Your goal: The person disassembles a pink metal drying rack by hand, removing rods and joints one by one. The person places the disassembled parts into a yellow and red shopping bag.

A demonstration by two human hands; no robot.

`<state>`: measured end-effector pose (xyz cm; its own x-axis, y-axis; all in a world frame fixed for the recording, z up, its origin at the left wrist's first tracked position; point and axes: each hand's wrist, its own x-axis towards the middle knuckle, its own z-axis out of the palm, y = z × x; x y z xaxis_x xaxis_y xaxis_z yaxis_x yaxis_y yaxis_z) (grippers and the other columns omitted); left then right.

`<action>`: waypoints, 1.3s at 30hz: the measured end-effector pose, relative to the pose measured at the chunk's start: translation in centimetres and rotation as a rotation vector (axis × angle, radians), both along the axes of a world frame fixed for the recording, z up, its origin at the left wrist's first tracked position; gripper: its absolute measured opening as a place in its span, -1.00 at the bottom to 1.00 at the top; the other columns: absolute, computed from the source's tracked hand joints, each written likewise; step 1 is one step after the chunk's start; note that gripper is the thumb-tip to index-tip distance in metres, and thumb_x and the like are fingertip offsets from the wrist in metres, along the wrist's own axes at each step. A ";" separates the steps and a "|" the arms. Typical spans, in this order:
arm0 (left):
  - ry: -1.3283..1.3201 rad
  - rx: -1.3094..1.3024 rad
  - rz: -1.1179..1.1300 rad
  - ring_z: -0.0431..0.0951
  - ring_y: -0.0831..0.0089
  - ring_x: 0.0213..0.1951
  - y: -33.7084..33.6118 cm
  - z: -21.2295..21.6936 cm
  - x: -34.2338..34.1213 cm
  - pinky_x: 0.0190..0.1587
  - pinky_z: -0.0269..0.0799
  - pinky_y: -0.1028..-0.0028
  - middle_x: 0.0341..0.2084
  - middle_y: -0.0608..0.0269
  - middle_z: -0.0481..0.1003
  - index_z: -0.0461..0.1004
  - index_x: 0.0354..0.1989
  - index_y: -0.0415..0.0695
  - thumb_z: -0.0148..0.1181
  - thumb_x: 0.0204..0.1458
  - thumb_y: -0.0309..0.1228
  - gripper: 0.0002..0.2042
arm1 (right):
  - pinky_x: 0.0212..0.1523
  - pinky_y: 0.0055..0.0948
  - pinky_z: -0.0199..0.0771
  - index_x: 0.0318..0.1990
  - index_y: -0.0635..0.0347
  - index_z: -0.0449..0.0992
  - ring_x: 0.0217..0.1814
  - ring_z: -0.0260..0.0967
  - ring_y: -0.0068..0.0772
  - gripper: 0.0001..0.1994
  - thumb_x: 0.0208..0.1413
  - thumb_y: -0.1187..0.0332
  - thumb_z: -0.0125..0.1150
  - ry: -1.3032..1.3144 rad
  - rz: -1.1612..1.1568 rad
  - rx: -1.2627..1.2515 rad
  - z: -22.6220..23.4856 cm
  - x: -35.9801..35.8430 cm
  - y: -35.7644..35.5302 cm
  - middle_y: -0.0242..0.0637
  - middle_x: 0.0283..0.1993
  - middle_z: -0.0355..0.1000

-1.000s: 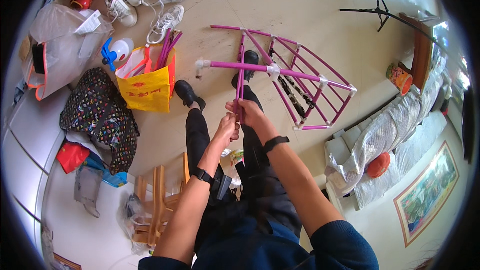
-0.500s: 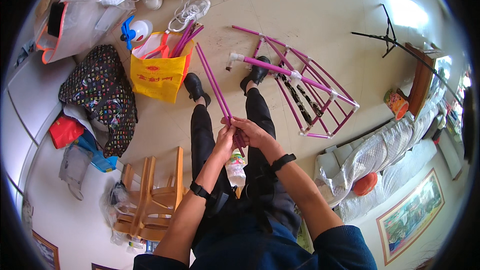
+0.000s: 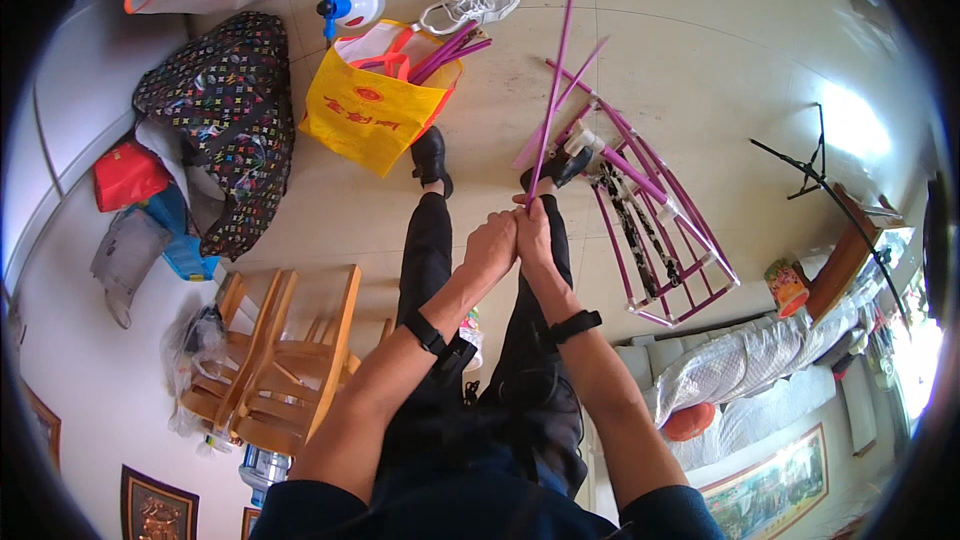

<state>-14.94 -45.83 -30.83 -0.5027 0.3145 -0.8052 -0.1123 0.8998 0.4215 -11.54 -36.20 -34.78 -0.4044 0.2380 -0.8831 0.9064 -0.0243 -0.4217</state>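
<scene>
Purple rod (image 3: 553,90) rises from the right hand (image 3: 535,232), which grips its lower end; the left hand (image 3: 492,245) is curled and touches the right, but whether it also grips I cannot tell. Beyond them, a second rod (image 3: 586,67) crosses behind the first. Farther are a purple frame (image 3: 633,173) and a yellow bag (image 3: 365,115).

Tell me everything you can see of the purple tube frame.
The open frame of purple tubes, joined by white plastic-looking connectors, has black-and-white patterned strips running inside. It rests on the pale tiled floor, ahead and right, overlapping the black right shoe in view; contact is unclear. The left hand and right hand are apart from it.
</scene>
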 end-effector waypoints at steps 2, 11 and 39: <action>-0.042 -0.001 0.044 0.58 0.02 -0.33 0.1 -0.8 1.6 -0.32 0.51 0.16 -0.38 -0.05 0.49 0.37 -0.27 -0.22 0.03 0.02 -0.43 -0.85 | -0.23 -0.52 0.31 -0.10 0.24 0.39 -0.26 0.26 -0.57 -0.83 0.21 0.44 -0.07 -0.083 -0.095 -0.106 -1.4 1.0 -0.5 -0.37 -0.31 0.33; 0.137 -0.010 0.315 0.50 0.05 -0.12 -8.0 -5.7 -4.7 -0.13 0.46 0.17 -0.14 0.02 0.46 0.40 -0.15 -0.13 -0.01 0.02 -0.55 -0.79 | -0.71 -0.62 0.04 -0.16 0.01 0.26 -0.68 0.00 -0.70 -0.93 0.25 0.32 -0.07 -0.132 -0.303 -0.092 -8.4 4.0 1.0 -0.54 -0.52 0.11; 0.570 0.301 0.609 0.52 0.41 -0.35 -21.3 -12.8 -8.8 0.09 0.26 0.25 -0.49 0.25 0.44 0.31 -0.42 -0.12 0.19 -0.09 -0.64 -0.82 | -0.29 -0.10 0.38 -0.08 0.24 0.36 -0.32 0.42 0.03 -0.73 0.15 0.26 0.04 0.163 0.135 0.719 -40.8 -6.8 11.2 0.02 -0.37 0.47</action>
<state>-23.69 -67.10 -43.68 -0.9515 0.0200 -0.3071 -0.2357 0.5942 0.7690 -18.29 -25.02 -75.53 -0.5832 0.6731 -0.4548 0.8068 0.4149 -0.4206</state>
